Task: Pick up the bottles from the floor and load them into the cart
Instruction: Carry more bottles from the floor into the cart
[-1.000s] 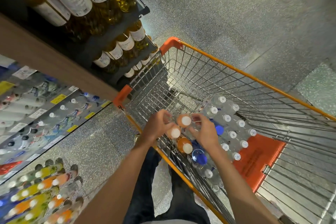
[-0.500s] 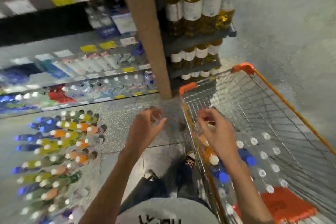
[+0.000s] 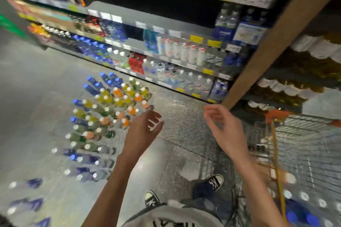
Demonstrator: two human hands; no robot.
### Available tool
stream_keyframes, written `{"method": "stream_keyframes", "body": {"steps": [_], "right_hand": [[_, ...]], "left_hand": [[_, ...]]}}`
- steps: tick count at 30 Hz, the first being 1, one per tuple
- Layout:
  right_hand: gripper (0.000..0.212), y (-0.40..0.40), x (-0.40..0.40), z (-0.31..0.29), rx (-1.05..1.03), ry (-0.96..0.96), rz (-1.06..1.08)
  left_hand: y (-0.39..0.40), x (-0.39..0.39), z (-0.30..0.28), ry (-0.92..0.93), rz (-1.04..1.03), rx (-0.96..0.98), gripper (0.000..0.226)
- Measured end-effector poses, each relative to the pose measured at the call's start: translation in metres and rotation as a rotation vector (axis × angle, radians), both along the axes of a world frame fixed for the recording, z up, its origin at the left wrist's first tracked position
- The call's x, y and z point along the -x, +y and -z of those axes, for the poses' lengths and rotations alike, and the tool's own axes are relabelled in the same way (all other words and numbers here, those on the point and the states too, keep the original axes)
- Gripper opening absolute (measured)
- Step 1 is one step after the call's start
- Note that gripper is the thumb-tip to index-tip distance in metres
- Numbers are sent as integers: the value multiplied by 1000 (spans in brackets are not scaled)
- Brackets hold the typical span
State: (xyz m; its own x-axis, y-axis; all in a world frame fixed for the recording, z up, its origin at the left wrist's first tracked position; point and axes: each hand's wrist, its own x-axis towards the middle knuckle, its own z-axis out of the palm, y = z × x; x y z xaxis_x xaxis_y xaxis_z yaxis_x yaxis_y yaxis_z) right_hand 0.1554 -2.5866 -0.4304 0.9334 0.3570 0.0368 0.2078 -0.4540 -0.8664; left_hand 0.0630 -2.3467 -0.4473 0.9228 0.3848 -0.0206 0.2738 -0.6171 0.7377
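Several bottles [image 3: 103, 116] stand in rows on the grey floor at the left: blue, yellow, orange, green and clear ones with white or blue caps. My left hand [image 3: 143, 131] hovers just right of them, fingers relaxed and holding nothing. My right hand [image 3: 224, 129] hangs in the air further right, fingers loosely curled and empty. The wire cart [image 3: 304, 145] with orange trim stands at the right edge. Blurred bottles [image 3: 302, 201] lie in its lower part.
Store shelves [image 3: 166, 57] packed with drink bottles run along the back. A brown shelf post [image 3: 276, 38] rises at the right, with yellow bottles [image 3: 295, 72] behind it. My two sneakers [image 3: 214, 182] stand on the floor between the bottle rows and the cart.
The view has swung left from the cart toward the floor bottles. Both hands left the cart's bottles and now hang empty over the floor.
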Motion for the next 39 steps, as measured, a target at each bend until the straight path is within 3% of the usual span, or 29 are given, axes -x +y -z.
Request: {"method": "stream_keyframes", "body": {"steps": [8,14,20,31,35,39], "right_hand": [[17,134,65,1,0,26,-103],[20,203,72,1,36,41,-188],[19,261,28,15,69,83,-230],[16,397,-125,103,130,188,-274],[29,441,-170,154,171,211,-279],[21,471,-204,239,269,297,-303]], "left_hand": [[138,113,-1,50,-211,4,13],[200,131,2,89,-297,36,14],[253,92,23,115,-336,78,14],[366,-50,85,292,-307,31,12],[395,-100,139,378,-265,33,16],[420,-140,238,488,-219,73,22]]}}
